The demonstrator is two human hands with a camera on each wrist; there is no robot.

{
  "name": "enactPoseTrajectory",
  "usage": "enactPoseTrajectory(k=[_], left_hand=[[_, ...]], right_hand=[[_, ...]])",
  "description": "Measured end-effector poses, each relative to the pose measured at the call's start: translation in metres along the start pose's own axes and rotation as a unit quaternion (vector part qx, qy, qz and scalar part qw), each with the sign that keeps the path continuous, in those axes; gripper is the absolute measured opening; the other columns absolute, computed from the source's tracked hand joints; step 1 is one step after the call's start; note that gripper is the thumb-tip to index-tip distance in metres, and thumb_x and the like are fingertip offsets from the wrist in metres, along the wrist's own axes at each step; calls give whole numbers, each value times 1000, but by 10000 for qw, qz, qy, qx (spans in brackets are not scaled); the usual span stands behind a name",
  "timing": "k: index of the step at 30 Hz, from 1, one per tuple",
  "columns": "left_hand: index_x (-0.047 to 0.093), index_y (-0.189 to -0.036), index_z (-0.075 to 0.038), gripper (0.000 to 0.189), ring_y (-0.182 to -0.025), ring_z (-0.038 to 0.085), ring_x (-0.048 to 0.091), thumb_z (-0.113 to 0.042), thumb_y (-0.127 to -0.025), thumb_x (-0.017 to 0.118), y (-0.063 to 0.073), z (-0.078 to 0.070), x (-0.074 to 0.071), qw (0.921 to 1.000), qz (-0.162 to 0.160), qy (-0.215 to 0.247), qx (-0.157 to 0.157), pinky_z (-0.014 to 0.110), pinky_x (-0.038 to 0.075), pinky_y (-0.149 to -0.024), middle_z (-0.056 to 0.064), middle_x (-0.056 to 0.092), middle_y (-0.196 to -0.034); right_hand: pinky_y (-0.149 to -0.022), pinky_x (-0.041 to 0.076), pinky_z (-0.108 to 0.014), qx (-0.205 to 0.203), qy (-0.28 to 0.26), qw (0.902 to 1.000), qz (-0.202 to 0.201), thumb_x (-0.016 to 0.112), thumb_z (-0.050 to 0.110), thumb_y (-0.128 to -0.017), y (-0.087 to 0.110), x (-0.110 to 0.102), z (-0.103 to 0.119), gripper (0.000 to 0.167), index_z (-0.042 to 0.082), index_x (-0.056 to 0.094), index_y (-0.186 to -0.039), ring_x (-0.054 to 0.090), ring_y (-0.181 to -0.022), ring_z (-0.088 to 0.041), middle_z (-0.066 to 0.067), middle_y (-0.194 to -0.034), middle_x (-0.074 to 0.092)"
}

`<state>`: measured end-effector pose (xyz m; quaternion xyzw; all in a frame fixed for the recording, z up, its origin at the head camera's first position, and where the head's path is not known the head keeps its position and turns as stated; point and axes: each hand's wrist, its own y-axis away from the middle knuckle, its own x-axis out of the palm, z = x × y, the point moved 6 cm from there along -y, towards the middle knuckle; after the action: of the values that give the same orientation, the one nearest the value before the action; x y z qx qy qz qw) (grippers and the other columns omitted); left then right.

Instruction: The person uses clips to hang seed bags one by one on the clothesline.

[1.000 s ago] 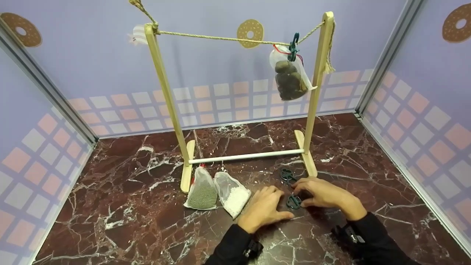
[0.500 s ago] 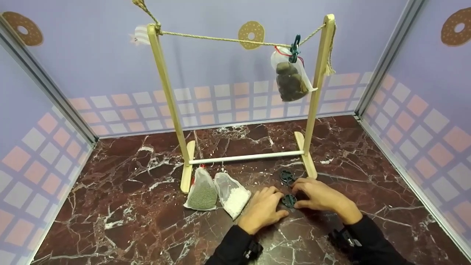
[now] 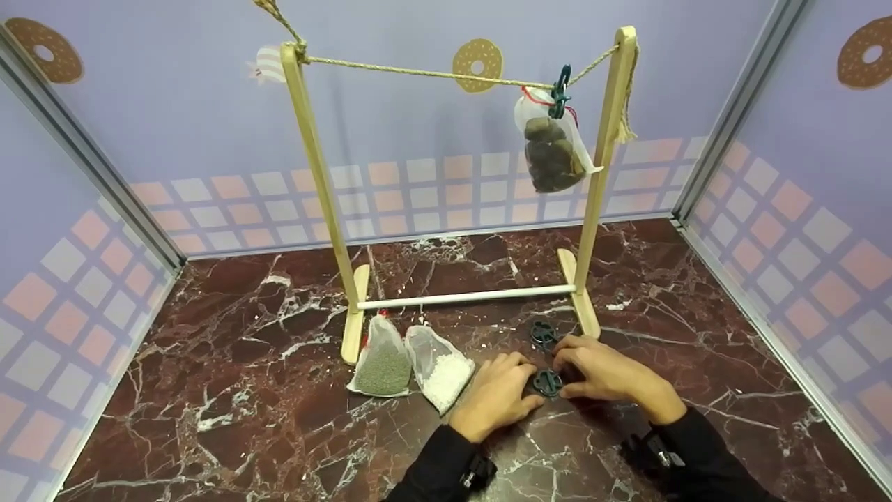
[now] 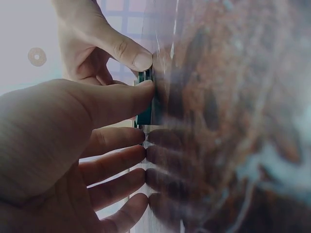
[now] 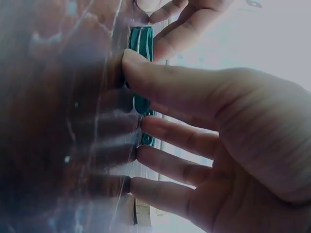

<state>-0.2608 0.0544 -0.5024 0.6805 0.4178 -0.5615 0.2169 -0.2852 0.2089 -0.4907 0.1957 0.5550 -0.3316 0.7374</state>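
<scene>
Two dark green clips lie on the dark red marbled table, the farther clip behind the nearer clip. My left hand rests on the table left of the nearer clip, fingers spread, thumb by its near edge. On the other side my right hand has its thumb against the clip, fingertips on the table. In the right wrist view the right thumb covers part of the green clip. In the left wrist view the left thumb is beside the clip.
A wooden stand carries a rope. From it hangs a bag of dark stones, held by a green clip. Left of my hands lie a bag of greenish grains and a bag of white pieces. Walls enclose the table.
The nearer clip has slid a little to the left, and my right thumb has moved left with it. My left thumb has drawn slightly back. The bags stay in place.
</scene>
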Motion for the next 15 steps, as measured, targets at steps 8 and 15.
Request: enactPoseTrajectory(k=[8, 15], left_hand=[[72, -120, -11, 43, -109, 19, 59, -41, -90, 74, 0, 0, -2, 10000, -21, 31, -19, 33, 49, -91, 0, 66, -119], [74, -113, -9, 40, -97, 19, 63, -41, -89, 77, -2, 6, -5, 9992, -184, 342, -34, 33, 53, -83, 2, 69, -105]], right_hand=[[-86, 55, -41, -66, -45, 9998, -196, 83, 20, -79, -4, -1, 4, 25, 8, 72, -98, 63, -99, -21, -3, -110, 64], [-75, 55, -36, 96, -324, 9992, -226, 80, 22, -81, -5, -3, 3, 25, 9, 71, -101, 63, -85, -13, 1, -97, 67]])
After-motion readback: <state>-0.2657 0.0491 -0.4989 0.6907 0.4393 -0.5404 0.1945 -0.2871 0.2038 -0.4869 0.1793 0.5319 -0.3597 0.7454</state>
